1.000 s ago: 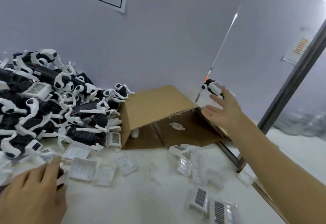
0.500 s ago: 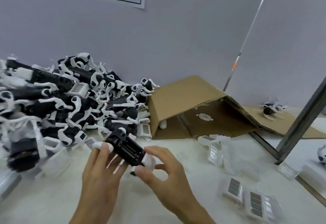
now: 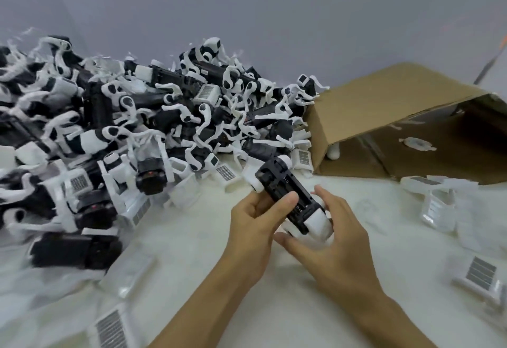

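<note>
Both hands on it: the left hand [image 3: 253, 223] curls round the black-and-white toy part [image 3: 292, 199], thumb across its black body, held just above the white table [image 3: 247, 293]. The right hand [image 3: 333, 240] pinches its white lower end, fingers bent, near the heap of parts [image 3: 131, 139].

l hand [image 3: 255, 227] fingers curled, thumb across top; r hand [image 3: 334, 243] cupped from right, thumb under; forearms converge.

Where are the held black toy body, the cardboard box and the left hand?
black toy body [image 3: 277, 181]: head view, black middle section.
cardboard box [image 3: 384, 101]: head view, top panel.
left hand [image 3: 252, 227]: head view, back of hand.
</note>
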### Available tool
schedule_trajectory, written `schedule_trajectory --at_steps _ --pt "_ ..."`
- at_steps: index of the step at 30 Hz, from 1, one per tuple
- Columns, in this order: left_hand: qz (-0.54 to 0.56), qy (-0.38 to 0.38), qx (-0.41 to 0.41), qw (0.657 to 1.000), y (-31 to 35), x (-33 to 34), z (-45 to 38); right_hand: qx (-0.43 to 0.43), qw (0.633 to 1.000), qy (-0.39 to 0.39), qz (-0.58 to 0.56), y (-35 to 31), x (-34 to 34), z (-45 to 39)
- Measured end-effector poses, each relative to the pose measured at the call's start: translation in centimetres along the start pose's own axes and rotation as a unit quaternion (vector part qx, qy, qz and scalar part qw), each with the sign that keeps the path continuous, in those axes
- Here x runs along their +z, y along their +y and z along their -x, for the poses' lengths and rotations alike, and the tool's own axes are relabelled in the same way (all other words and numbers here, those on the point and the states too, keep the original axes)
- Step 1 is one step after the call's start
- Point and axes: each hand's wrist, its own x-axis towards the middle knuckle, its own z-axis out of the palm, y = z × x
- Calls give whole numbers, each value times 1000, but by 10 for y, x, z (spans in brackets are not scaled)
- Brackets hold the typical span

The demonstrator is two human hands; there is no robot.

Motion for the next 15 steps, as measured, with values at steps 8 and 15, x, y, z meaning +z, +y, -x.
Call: schedule_trajectory --at_steps 8,15 --pt "-17 -37 24 999 2 -1 0 -18 999 22 17 -5 -10 -3" --pt "-21 -58 27 998 2 -1 1 -5 1000 21 7 -2 -8 1"
